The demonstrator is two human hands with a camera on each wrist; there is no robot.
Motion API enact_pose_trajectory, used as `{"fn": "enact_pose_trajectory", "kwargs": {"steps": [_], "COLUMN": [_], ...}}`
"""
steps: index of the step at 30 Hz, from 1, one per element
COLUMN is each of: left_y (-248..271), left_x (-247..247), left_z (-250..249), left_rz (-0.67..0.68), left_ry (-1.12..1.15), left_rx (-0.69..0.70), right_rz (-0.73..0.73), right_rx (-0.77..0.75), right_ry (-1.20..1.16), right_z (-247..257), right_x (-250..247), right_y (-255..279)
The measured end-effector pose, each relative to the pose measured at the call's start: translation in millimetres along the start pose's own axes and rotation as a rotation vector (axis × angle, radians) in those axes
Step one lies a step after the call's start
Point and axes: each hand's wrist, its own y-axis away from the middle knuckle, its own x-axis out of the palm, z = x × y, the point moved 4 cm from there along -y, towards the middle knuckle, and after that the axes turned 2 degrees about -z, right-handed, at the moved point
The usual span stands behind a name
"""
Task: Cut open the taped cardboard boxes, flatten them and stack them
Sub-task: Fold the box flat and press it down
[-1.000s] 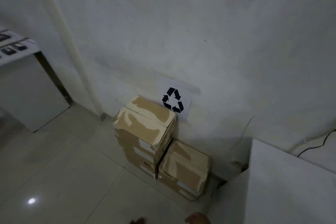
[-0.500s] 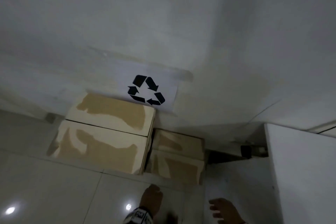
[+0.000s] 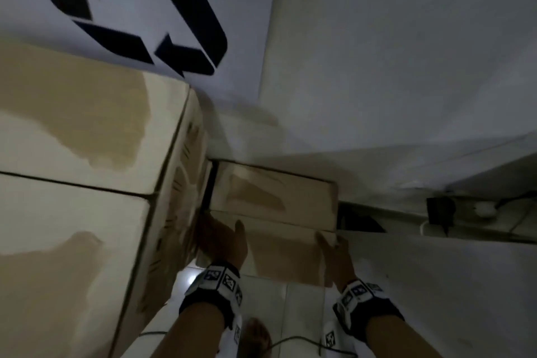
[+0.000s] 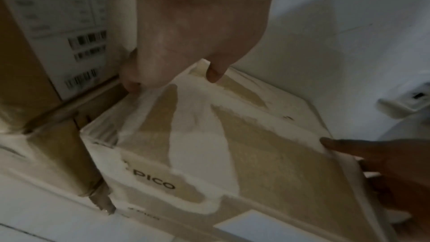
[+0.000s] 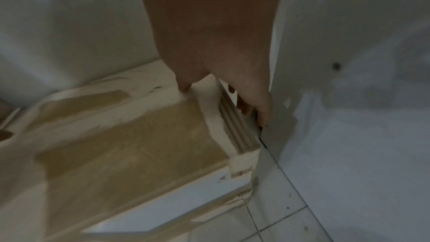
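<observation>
Left hand [image 3: 222, 237] on the low box's [image 3: 273, 206] left end: thumb on top, fingers curled down into the gap between it and the tall stack [image 3: 87, 183]. Left wrist view shows thumb tip [image 4: 214, 74] on the top face and fingers [image 4: 131, 82] over the left edge, so the hand grips that edge, thumb and fingers spread across the corner.

Right hand [image 3: 334, 253] on the box's right end: thumb [image 5: 184, 86] pressed on the top near the right edge, fingers [image 5: 246, 106] pointing down the side, squeezed between box and white cabinet [image 5: 349, 98]. Fingers look fairly straight and close together; whether they hook under the box, cannot tell. Both wrists wear black bands with printed markers.

Floor [image 3: 276, 314] is glossy white tile, dim light, one lamp glare. Wall [image 3: 406, 38] white, a paper sheet with a black recycling symbol [image 3: 162, 23] stuck on it just above the stack. Dark plug and cable [image 3: 438, 209] at the wall base to the right.

Low box sits on the floor against the wall, wedged between stack and cabinet, touching or nearly touching both. Brown cardboard, torn white patches, "PICO" printed on the front. It lies straight between the two hands, top flaps closed. Stack side carries a barcode label [image 4: 76, 34].
</observation>
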Motion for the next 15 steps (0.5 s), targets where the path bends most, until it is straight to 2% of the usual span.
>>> {"fn": "enact_pose_trajectory", "kwargs": {"steps": [3, 7, 10, 12, 15], "left_y": [-19.6, -9.9, 16.6, 45.0, 90.4], "left_x": [9.5, 1.4, -9.6, -23.1, -52.1], "left_z": [15.8, 18.2, 21.5, 27.8, 40.6], "left_rz": [-0.047, -0.036, 0.06, 0.14, 0.228], "left_ry": [0.076, 0.089, 0.097, 0.046, -0.063], "left_rx": [-0.058, -0.021, -0.037, -0.064, -0.073], "right_rz": [0.039, 0.068, 0.046, 0.045, 0.028], "right_rx": [0.009, -0.041, -0.071, -0.066, 0.033], "right_ry": [-0.083, -0.07, 0.011, 0.021, -0.02], "right_z": [-6.5, -37.6, -107.3, -126.0, -108.5], "right_x": [10.4, -2.4, -25.9, -43.3, -66.3], "right_y": [-14.6, -19.1, -42.0, -11.6, 72.3]}}
